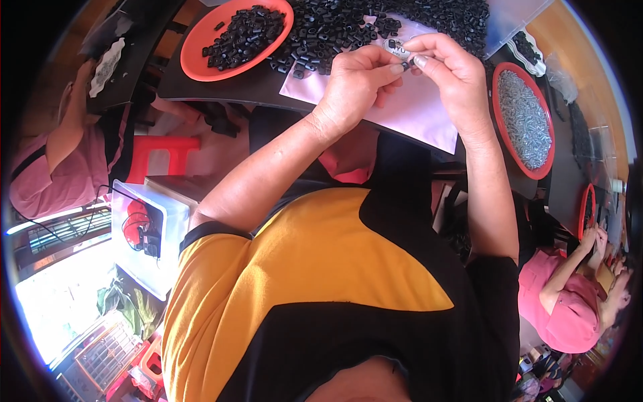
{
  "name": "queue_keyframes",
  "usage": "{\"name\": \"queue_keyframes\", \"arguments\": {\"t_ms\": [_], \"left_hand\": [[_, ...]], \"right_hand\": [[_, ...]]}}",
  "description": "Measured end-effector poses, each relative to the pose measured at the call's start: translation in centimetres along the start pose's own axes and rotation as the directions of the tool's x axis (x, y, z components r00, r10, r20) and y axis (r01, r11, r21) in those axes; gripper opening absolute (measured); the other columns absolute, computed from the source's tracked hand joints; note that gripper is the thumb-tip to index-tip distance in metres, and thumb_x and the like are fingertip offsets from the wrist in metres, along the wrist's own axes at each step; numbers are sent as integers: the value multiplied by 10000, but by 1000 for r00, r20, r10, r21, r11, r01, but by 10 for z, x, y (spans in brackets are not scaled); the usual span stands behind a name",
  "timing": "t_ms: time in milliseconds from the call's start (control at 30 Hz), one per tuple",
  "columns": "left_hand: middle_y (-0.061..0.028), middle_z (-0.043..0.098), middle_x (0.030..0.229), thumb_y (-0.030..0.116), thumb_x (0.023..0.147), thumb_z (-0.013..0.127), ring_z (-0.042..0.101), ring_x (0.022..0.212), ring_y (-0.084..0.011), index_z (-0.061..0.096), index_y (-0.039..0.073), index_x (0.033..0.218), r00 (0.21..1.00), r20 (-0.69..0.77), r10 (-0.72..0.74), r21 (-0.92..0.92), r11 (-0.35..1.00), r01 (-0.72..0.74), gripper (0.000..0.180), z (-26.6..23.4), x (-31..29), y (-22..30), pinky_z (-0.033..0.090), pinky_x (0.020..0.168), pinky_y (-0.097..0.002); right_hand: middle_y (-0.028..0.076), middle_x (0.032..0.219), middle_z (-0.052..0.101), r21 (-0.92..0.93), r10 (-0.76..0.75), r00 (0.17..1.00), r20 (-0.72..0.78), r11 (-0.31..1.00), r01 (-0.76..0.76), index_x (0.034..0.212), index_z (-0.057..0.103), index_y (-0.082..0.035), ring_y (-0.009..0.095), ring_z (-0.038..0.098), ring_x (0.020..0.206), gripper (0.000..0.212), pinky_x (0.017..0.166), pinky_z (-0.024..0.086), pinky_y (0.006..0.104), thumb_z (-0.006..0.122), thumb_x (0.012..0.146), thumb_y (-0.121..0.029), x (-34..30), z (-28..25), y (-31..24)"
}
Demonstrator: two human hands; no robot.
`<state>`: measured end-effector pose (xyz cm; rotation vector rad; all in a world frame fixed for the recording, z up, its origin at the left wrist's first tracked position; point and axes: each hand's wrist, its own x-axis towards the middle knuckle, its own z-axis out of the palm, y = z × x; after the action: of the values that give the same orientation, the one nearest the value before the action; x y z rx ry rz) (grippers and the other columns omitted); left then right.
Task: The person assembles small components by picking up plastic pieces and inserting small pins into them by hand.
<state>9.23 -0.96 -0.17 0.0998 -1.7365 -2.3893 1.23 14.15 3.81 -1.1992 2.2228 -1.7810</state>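
My left hand (pixel 358 80) is closed, thumb against fingers, on a small black plastic piece (pixel 404 65) at its fingertips. Right beside it, my right hand (pixel 452 74) is also pinched, fingertips meeting the left ones; whatever it holds is too small to make out. Both hands are over a pale pink sheet (pixel 429 124) at the table edge. A round white thing with dark marks (pixel 395 47) shows behind the fingertips. Beyond the hands spreads a big heap of small black plastic pieces (pixel 328 33).
An orange-red plate (pixel 191 53) of black pieces stands at the left. On the right, a red-rimmed tray (pixel 497 100) holds many silvery metal pieces. A clear plastic bin (pixel 512 20) is at the back right. Co-workers in pink sit left (pixel 60 161) and right (pixel 559 301).
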Motion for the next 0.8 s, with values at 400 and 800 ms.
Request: {"name": "queue_keyframes", "arguments": {"t_ms": [400, 800], "left_hand": [[-48, 638, 758, 57, 909, 618, 556, 612, -85, 640, -19, 944, 1000, -7, 16, 53, 998, -15, 86, -1, 0, -4, 439, 530, -215], [-18, 632, 720, 96, 892, 643, 565, 609, -59, 658, -3, 928, 1000, -25, 5, 119, 993, -3, 107, 1, -1, -2, 436, 491, -207]], "right_hand": [[93, 879, 695, -451, -356, 930, 86, 819, 355, 971, 649, -71, 262, 684, 783, 260, 671, 529, 318, 583, 779, 90, -4, 15, -9], [76, 802, 686, -548, -363, 928, 77, 763, 344, 919, 635, -92, 277, 664, 696, 297, 619, 523, 361, 557, 717, 111, -6, 16, -11]]}}
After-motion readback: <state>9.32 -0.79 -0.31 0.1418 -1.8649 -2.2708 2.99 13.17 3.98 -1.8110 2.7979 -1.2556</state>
